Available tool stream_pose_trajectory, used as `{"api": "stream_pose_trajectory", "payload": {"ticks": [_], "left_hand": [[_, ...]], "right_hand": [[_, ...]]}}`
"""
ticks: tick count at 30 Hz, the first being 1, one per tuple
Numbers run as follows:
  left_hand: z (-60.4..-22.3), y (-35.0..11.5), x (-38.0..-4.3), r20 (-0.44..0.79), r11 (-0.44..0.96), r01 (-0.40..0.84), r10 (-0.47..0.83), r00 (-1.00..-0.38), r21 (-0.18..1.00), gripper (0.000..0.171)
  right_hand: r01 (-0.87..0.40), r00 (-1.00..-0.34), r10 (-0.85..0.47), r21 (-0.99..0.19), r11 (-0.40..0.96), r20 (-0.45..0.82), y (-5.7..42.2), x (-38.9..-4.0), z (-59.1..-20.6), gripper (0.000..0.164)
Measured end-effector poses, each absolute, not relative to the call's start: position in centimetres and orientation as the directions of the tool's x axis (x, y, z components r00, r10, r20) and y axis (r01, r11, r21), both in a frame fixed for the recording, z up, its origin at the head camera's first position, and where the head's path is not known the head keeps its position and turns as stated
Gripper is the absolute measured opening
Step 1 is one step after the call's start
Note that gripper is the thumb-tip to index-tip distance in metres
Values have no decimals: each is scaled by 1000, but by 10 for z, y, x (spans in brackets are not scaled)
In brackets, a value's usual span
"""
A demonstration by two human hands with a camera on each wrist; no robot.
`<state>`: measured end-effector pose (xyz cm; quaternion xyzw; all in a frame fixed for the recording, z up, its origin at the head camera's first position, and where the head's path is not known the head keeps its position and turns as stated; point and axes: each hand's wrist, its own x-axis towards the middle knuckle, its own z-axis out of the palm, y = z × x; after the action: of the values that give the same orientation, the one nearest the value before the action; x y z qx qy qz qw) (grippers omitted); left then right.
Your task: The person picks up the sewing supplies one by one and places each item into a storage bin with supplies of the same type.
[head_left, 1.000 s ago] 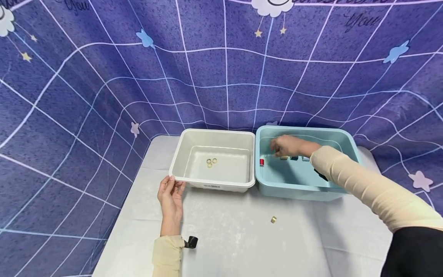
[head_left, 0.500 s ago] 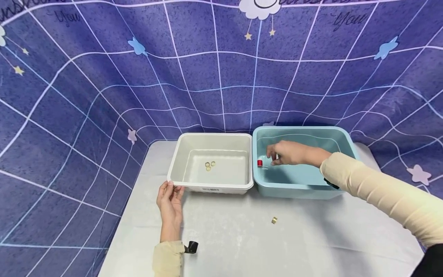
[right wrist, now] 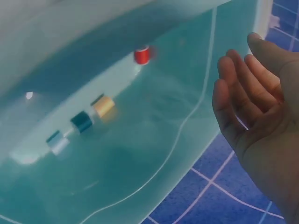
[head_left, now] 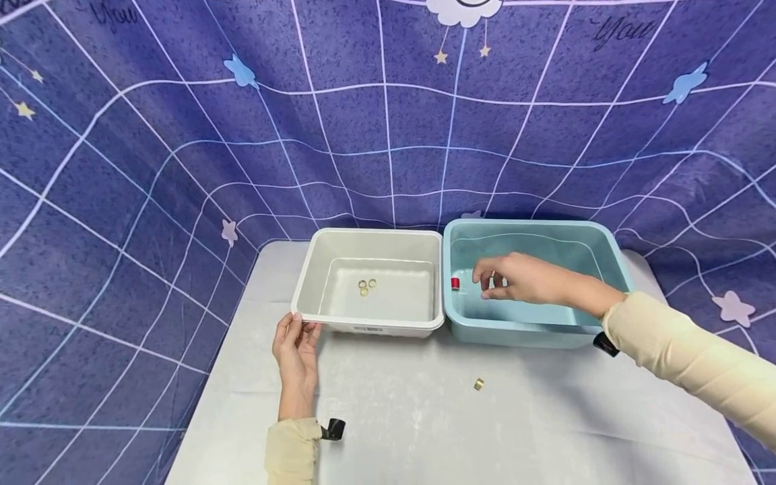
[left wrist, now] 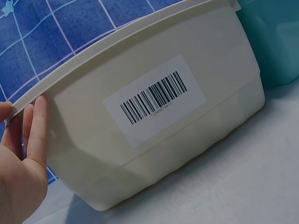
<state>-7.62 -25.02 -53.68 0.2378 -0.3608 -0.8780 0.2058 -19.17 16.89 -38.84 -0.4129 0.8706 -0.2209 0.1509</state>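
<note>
My left hand (head_left: pixel 295 357) holds the front left corner of the white bin (head_left: pixel 370 323), thumb on the rim and fingers beneath it, as the left wrist view also shows. Above the blue bin (head_left: pixel 527 330) hovers my right hand (head_left: pixel 527 277), loosely curled with nothing in it. A red thread spool (head_left: pixel 455 283) stands near that bin's left wall. The right wrist view shows a yellow spool (right wrist: pixel 103 106), a dark teal spool (right wrist: pixel 82 122) and a pale blue spool (right wrist: pixel 57 142) in a row; in the head view my right hand hides them.
Three small gold rings (head_left: pixel 364 292) lie in the white bin. Another gold piece (head_left: pixel 479 384) rests on the white tabletop (head_left: pixel 400 417) in front of the bins. Both bins stand side by side against a blue patterned curtain (head_left: pixel 418 135). A barcode label (left wrist: pixel 154 100) marks the white bin's front.
My right hand has drawn back toward the right and front over the blue bin, away from the red spool. The left hand keeps its hold on the white bin.
</note>
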Motion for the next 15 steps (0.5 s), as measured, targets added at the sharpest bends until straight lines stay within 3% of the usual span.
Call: {"api": "stream_pose_trajectory", "payload": {"ticks": [15], "left_hand": [[-534,-251,-76,-282,-673,194,-530,-800,714,9]], "right_hand": [[-710,-583,-809,-528,466,70,170,-138,-382,21]]}}
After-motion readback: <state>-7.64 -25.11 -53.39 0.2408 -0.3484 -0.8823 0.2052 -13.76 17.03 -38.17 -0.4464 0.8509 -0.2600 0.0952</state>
